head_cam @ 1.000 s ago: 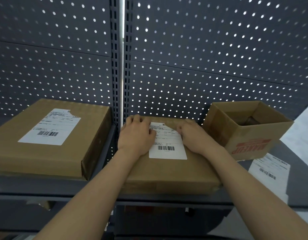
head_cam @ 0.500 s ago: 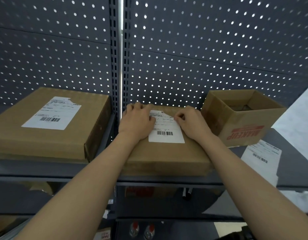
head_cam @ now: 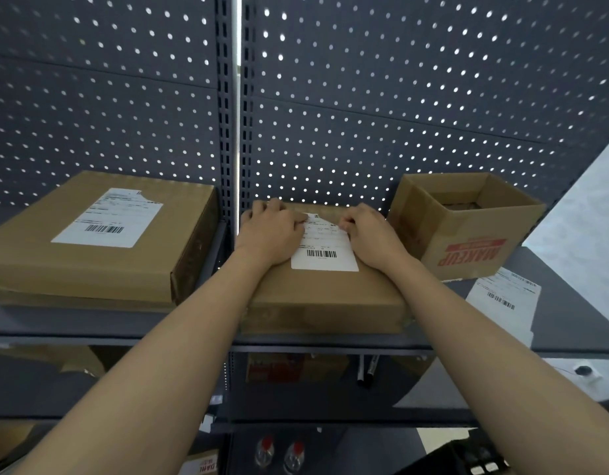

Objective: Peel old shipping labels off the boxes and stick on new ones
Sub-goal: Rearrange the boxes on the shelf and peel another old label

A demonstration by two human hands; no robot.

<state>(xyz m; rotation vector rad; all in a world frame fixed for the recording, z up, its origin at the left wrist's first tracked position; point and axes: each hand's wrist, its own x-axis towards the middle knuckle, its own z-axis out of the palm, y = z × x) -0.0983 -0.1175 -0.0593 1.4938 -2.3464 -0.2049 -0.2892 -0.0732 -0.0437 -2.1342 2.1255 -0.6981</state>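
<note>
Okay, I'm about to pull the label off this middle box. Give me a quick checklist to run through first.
1. Middle box sits flat on the shelf: ok.
2. Left hand rests on the box at the label's left edge, steadying it: ok.
3. Right hand has its fingertips at the upper right corner of the label: ok.
4. That corner is lifted enough to grip: cannot tell, the fingers hide it.
5. The lower part of the label lies flat and untorn: ok.
6. Loose labels lie on the shelf to the right, in front of the open box: ok.
</note>
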